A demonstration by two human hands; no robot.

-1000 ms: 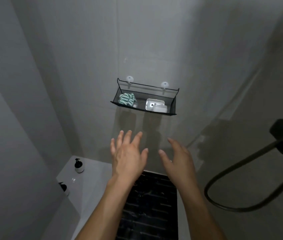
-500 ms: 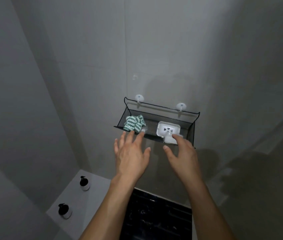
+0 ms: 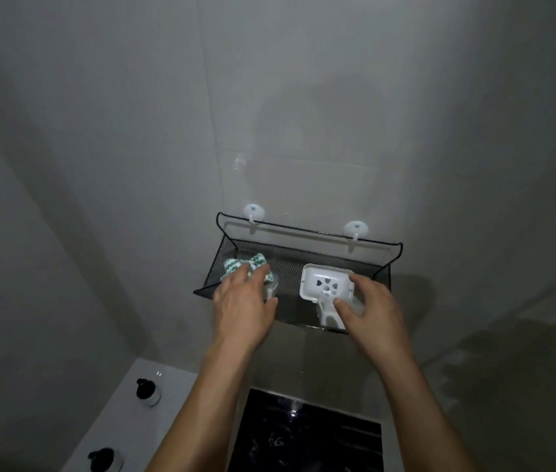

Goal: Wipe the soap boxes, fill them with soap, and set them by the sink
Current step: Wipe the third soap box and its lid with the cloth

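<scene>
Two bare hands in one black wire-mesh wall basket (image 3: 290, 264), left hand (image 3: 240, 301) fingers curled on green-white woven cloth (image 3: 252, 264) at left, right hand (image 3: 368, 304) pinching white plastic soap box (image 3: 324, 284) with heart-shaped holes, two round white hooks (image 3: 253, 212), two black-topped pump bottles (image 3: 147, 391) lower left.

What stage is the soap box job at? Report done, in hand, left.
Done: nothing visible. In hand: the left hand reaches onto the green cloth, the right hand touches the empty white soap box, both in the wire basket. Left: wiping, filling, placing.
</scene>
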